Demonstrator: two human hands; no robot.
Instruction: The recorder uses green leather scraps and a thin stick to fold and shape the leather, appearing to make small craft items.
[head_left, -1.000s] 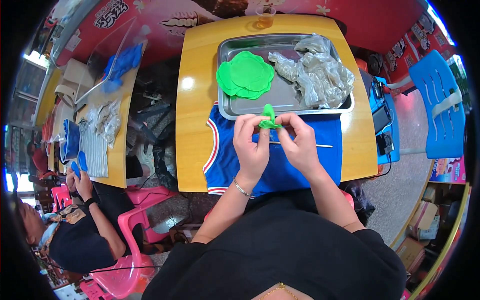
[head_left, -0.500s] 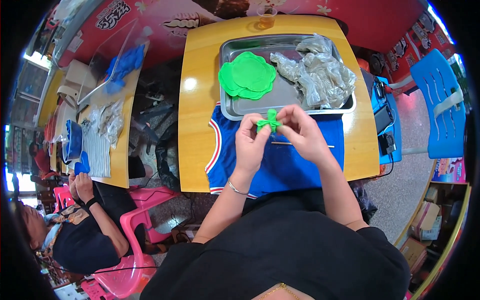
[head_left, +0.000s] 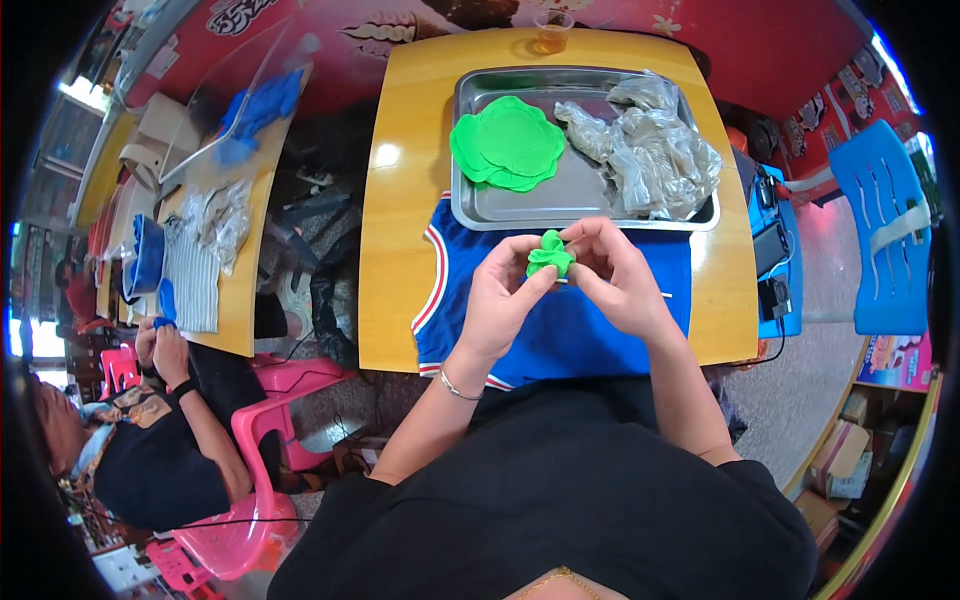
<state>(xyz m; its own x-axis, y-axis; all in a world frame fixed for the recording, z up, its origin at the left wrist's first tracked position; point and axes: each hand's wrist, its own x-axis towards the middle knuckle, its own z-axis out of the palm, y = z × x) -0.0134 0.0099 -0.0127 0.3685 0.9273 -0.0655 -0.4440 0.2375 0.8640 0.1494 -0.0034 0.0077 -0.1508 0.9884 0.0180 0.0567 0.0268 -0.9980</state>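
My left hand (head_left: 503,292) and my right hand (head_left: 622,288) meet over the near part of the table. Between their fingertips they pinch a small, bunched green piece (head_left: 549,256) of soft, thin material. Its lobes stick up between my fingers; what it is made of I cannot tell. Beneath lies a blue cloth garment (head_left: 590,345) with red and white trim. A thin stick (head_left: 667,295) rests on it, mostly hidden by my right hand. Just beyond, in a metal tray (head_left: 520,209), is a stack of wavy-edged green sheets (head_left: 508,143).
Crumpled clear plastic bags (head_left: 662,165) fill the tray's right side. A cup of amber drink (head_left: 552,34) stands at the wooden table's (head_left: 395,260) far edge. To the left, a person (head_left: 165,440) handles something blue beside another table. A blue chair (head_left: 880,230) stands right.
The green piece has been turned and bunched into a rounder form between my fingers. My hands sit slightly farther right in view, and the whole scene has shifted a little.
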